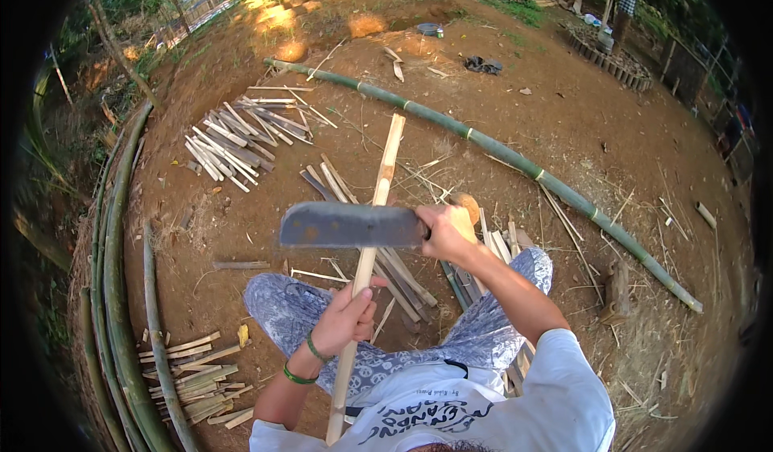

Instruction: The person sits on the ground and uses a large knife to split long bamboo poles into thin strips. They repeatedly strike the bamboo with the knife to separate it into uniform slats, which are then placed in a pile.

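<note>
My left hand [346,321] is closed around a long pale bamboo strip [387,170], which slants up and away from my lap. In my right hand [445,231] is a machete [350,225], gripped at its handle, with the broad dark blade pointing left. The blade crosses over the strip above my left hand; whether it touches the strip I cannot tell. A round wooden knob [465,206] shows just behind my right fist. Between my legs, on the ground, lie several split bamboo strips [400,283], partly hidden by the blade.
A long green bamboo pole [483,140] stretches across the dirt ahead. Piles of split strips lie at the far left [233,142] and near left [197,379]. More bamboo poles [121,291] run along the left side. A wooden stump [617,291] stands on the right.
</note>
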{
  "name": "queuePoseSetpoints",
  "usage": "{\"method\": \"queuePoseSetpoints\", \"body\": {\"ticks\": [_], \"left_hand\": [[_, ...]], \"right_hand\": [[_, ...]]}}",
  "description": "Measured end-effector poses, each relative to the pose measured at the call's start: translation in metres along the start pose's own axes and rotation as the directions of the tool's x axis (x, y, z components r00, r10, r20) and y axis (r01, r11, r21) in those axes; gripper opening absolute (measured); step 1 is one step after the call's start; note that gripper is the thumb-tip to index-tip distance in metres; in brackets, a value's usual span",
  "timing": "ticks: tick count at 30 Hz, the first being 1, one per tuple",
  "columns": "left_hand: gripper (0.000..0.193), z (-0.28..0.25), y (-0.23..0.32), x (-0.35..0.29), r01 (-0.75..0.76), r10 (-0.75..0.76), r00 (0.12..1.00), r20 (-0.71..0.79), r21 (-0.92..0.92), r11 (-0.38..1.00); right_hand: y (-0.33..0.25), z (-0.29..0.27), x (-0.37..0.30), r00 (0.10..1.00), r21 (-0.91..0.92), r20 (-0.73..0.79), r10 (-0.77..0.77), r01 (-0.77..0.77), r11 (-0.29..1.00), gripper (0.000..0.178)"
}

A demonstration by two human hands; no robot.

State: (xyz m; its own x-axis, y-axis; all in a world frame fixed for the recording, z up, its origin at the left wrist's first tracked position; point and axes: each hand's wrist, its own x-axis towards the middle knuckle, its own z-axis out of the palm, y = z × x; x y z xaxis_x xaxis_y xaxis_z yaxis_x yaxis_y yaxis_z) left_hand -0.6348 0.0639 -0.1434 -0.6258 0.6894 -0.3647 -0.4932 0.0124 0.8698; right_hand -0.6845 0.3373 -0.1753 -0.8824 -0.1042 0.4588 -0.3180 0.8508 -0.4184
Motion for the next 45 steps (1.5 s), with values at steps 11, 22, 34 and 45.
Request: {"method": "queuePoseSetpoints", "body": {"ticks": [11,22,34,45], "left_hand": [[0.031,-0.003,-0.004,0.005,0.030,-0.031,0.999,-0.016,-0.059,0.998],[0.028,-0.009,-0.021,0.008,0.063,-0.065,0.997,-0.052,-0.042,0.997],[0.031,-0.017,-0.024,-0.001,0.037,-0.043,0.998,-0.054,-0.100,0.994],[0.024,-0.013,-0.051,0.004,-0.189,0.375,0.897,-0.232,0.566,0.802]], "right_hand": [[0.003,-0.001,0.020,0.992,-0.054,0.080,0.099,-0.095,0.994,0.016],[0.001,0.017,0.000,0.988,-0.053,0.118,0.096,-0.090,0.995,0.016],[0.016,0.003,-0.010,0.990,-0.039,0.143,0.002,0.004,0.999,0.019],[-0.002,0.003,-0.006,0.973,-0.120,0.227,-0.046,0.075,0.990,0.019]]}}
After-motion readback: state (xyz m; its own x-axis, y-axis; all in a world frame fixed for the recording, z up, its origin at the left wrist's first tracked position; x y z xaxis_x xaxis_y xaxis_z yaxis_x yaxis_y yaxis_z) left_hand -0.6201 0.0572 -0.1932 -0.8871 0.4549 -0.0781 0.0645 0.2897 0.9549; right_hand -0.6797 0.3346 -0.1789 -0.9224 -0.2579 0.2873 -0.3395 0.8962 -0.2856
